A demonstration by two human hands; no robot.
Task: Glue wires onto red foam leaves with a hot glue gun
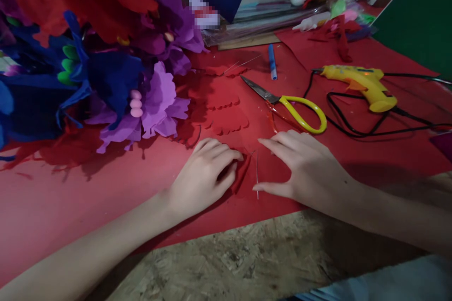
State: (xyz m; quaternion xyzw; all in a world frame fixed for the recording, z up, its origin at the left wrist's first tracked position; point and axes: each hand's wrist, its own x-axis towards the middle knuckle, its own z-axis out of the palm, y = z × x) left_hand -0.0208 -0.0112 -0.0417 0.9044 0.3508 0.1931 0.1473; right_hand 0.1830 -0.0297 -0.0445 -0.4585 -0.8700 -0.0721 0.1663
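Resting with both hands on the red tabletop point(63, 197), near its front edge. Gripping a red piece point(243, 171) in the left hand point(206, 171), with fingers curled closed around it; partly hidden there, directly left of a thin wire point(257, 169). Reaching inward with the right hand point(300, 164), fingers spread open, thumb well apart from the rest. Between the two hands, running away from the front edge, the wire; right at its near end, the right thumb tip. Cannot tell whether touching. Just beyond the left hand, red petals point(229, 120) with scalloped edges, lying flat. Beyond the right hand, scissors point(271, 98) with yellow handles, blades slightly apart, then a blue marker point(272, 61). Farther right, a yellow glue gun point(363, 80) on its side, amid black cord. At left, a large bunch of purple, blue and red flowers point(158, 99).
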